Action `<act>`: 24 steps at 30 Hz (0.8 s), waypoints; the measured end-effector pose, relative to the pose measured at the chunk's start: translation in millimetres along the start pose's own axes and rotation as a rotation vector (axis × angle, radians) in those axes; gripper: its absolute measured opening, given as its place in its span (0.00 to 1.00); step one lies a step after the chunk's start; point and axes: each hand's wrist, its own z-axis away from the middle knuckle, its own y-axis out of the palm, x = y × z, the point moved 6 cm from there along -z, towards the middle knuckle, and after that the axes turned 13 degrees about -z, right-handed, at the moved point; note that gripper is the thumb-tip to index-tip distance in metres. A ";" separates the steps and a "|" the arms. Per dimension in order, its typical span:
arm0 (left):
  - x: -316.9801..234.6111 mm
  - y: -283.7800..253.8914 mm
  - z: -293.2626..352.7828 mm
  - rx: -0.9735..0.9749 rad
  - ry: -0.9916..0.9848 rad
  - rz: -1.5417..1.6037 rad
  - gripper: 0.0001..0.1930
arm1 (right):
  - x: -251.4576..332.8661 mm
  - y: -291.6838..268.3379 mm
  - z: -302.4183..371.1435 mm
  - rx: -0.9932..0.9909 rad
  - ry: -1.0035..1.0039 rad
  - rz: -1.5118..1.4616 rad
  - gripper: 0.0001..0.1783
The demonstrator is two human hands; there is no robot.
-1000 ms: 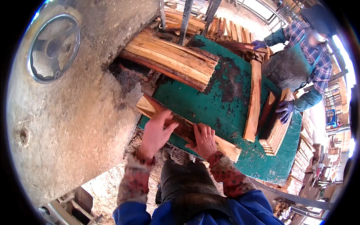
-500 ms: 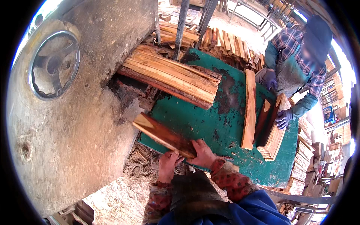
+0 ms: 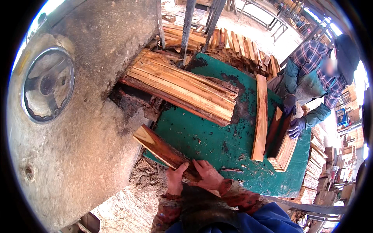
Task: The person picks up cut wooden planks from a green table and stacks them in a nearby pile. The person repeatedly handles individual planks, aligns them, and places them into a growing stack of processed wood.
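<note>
A short wooden board [image 3: 162, 150], with dark bark-brown and pale patches, slants across the near left corner of the green table. Its near end is held in both hands. My left hand [image 3: 175, 179] grips the left edge, thumb on top. My right hand [image 3: 208, 175] lies over the board's right side near the same end, fingers wrapped on it. The far end of the board points toward the large upright machine panel [image 3: 89, 128]. Beyond it, a row of long sawn boards [image 3: 182, 87] rests side by side, reaching from the panel's opening onto the table.
A co-worker across the green table [image 3: 194, 128] holds a stack of boards [image 3: 286, 149] in gloved hands [image 3: 297, 127]. Beside it lies a single long board [image 3: 260, 120]. A handwheel [image 3: 48, 84] sits on the panel. Metal posts [image 3: 188, 29] and piled slats [image 3: 243, 46] stand behind.
My hands and the board have come slightly nearer to me. The co-worker leans further right, and their other glove has moved down to the stack. The view has shifted a little.
</note>
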 end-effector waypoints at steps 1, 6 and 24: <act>-0.3 -2.3 -1.5 -0.023 -0.003 -0.016 0.17 | -0.9 -11.8 0.9 -0.010 -0.032 -0.002 0.44; 1.7 -10.1 -5.3 -0.075 -0.027 0.002 0.18 | -60.0 -96.6 2.1 -0.481 0.169 -0.059 0.35; -15.7 -18.9 -11.3 -0.031 0.080 -0.195 0.15 | -130.9 -120.5 18.4 -0.763 0.304 0.164 0.18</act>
